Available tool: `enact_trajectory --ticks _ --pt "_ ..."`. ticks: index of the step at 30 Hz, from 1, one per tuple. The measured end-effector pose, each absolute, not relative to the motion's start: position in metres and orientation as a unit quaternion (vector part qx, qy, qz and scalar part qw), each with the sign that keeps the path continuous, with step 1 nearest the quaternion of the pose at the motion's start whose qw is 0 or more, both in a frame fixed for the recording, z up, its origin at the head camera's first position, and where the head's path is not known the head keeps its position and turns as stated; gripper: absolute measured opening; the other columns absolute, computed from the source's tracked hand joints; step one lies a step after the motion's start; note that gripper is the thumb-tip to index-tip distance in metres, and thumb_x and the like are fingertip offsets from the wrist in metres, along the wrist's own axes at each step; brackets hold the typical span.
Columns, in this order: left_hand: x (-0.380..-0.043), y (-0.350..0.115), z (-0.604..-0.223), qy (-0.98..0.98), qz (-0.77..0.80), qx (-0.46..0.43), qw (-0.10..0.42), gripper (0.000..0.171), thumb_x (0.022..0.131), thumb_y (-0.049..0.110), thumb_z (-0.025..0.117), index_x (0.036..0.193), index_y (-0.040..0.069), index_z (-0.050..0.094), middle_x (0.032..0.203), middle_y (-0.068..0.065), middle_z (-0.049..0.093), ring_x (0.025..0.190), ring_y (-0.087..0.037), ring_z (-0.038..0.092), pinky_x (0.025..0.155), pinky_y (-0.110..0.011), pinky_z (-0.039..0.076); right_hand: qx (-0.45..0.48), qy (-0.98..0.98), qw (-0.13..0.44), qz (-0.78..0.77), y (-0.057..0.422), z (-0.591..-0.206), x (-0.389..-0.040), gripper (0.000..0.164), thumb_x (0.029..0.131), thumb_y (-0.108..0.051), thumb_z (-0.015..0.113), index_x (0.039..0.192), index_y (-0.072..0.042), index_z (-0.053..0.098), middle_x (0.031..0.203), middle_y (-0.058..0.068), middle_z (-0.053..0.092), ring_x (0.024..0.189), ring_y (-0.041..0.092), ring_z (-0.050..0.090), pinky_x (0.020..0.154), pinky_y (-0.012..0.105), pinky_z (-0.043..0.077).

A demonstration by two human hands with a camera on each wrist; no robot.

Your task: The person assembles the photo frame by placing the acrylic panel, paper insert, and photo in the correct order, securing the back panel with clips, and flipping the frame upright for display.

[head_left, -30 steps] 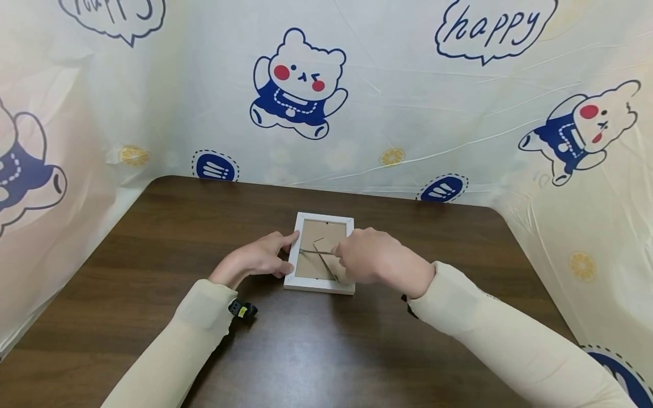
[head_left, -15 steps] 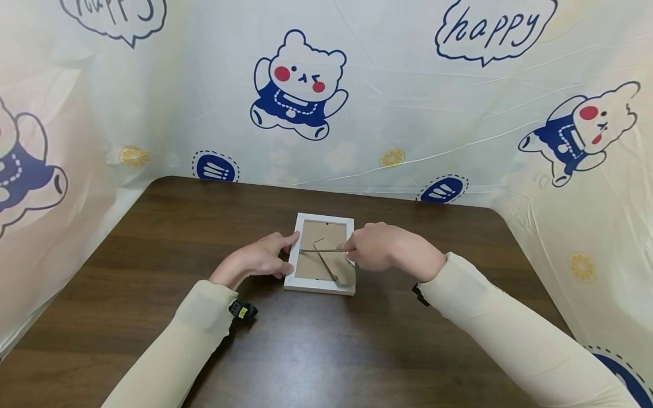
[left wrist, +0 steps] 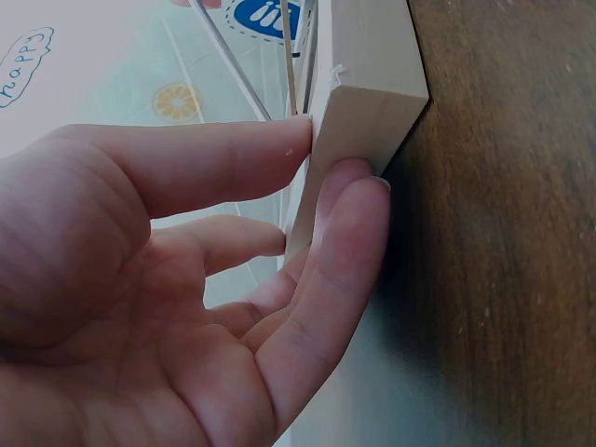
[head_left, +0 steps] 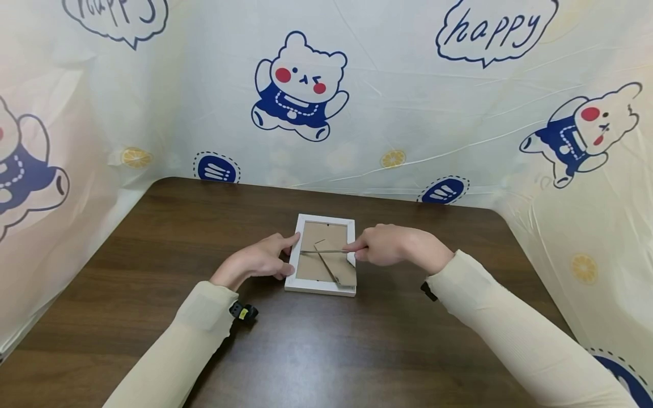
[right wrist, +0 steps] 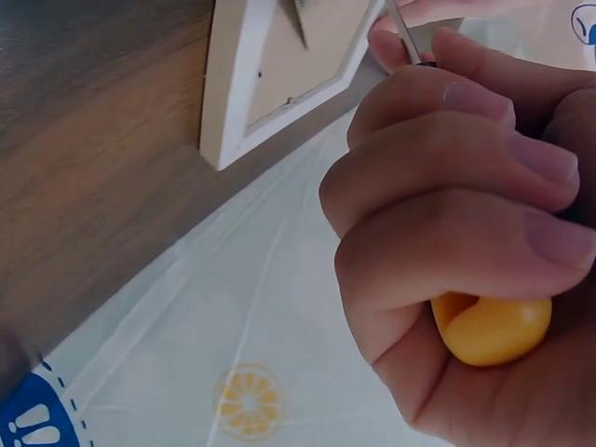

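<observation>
A white picture frame (head_left: 320, 288) lies on the table with its brown backing board (head_left: 326, 231) facing up. At the frame's left side my left hand (head_left: 260, 256) grips the edge; in the left wrist view its fingertips press the pale side (left wrist: 372, 121). My right hand (head_left: 390, 245) holds a screwdriver, whose thin metal shaft (head_left: 326, 251) crosses the backing to the left inner edge. Its yellow handle (right wrist: 498, 331) pokes out below the curled fingers in the right wrist view. A thin slanted stand leg or flap edge (head_left: 326, 265) shows on the backing; which one, I cannot tell.
The frame rests on a dark brown wooden table (head_left: 204, 215). A pale curtain (head_left: 388, 113) printed with bears and lemon slices hangs around its back and sides. A dark wrist strap device (head_left: 244, 311) sits at the left cuff.
My right hand has moved right, uncovering the frame's right edge and more of the shaft. The screwdriver's tip stays near the left inner edge. The left hand and frame hold still.
</observation>
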State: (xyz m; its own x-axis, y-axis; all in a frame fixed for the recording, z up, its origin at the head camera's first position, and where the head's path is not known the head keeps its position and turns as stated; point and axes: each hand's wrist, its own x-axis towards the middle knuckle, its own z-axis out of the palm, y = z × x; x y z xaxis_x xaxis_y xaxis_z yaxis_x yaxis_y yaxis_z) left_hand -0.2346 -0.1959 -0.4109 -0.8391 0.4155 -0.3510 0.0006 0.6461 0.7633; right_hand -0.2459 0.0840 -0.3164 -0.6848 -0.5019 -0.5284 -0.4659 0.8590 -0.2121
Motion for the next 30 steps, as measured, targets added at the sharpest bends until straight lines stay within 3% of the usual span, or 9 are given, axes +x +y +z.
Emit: enact_trajectory --ticks 3,8,12,20,30 --pt "-0.234 -0.196 -0.411 0.871 0.402 0.117 0.257 0.091 0.094 -0.004 0.073 0.168 0.004 0.021 0.137 -0.028 0.043 0.088 -0.026 0.064 0.078 -0.034 0.064 -0.268 0.914 0.303 -0.041 0.088 -0.319 -0.249 0.043 0.112 -0.023 0.055 0.153 -0.031 0.058 0.156 0.008 0.057 0.097 0.018 0.057 0.075 0.035 0.042" --pt "-0.235 -0.196 -0.412 0.873 0.401 0.117 0.253 0.09 0.094 -0.004 0.073 0.168 0.004 0.022 0.137 -0.028 0.043 0.087 -0.025 0.064 0.077 -0.034 0.064 -0.279 0.907 0.311 -0.06 0.095 -0.323 -0.255 0.042 0.112 -0.024 0.054 0.154 -0.031 0.057 0.152 0.007 0.06 0.123 0.018 0.059 0.101 0.042 0.049" --pt "-0.234 -0.196 -0.411 0.873 0.401 0.115 0.253 0.091 0.094 -0.004 0.073 0.168 0.004 0.022 0.137 -0.028 0.043 0.087 -0.025 0.064 0.078 -0.034 0.064 -0.28 0.902 0.321 -0.077 0.1 -0.328 -0.258 0.042 0.113 -0.026 0.053 0.154 -0.032 0.057 0.152 0.006 0.06 0.142 0.026 0.055 0.119 0.053 0.043" --pt "-0.234 -0.195 -0.411 0.876 0.395 0.109 0.253 0.09 0.094 -0.002 0.073 0.168 0.006 0.022 0.137 -0.028 0.044 0.085 -0.024 0.066 0.078 -0.033 0.064 -0.278 0.897 0.329 -0.104 0.108 -0.336 -0.26 0.043 0.113 -0.028 0.052 0.155 -0.032 0.056 0.16 0.005 0.052 0.148 0.033 0.048 0.123 0.058 0.036" --pt "-0.234 -0.196 -0.412 0.872 0.403 0.115 0.252 0.091 0.093 -0.004 0.072 0.168 0.005 0.021 0.137 -0.029 0.043 0.082 -0.024 0.066 0.078 -0.034 0.064 -0.264 0.893 0.336 -0.14 0.114 -0.347 -0.262 0.041 0.112 -0.028 0.053 0.153 -0.03 0.059 0.158 0.01 0.054 0.142 0.029 0.053 0.12 0.058 0.041"
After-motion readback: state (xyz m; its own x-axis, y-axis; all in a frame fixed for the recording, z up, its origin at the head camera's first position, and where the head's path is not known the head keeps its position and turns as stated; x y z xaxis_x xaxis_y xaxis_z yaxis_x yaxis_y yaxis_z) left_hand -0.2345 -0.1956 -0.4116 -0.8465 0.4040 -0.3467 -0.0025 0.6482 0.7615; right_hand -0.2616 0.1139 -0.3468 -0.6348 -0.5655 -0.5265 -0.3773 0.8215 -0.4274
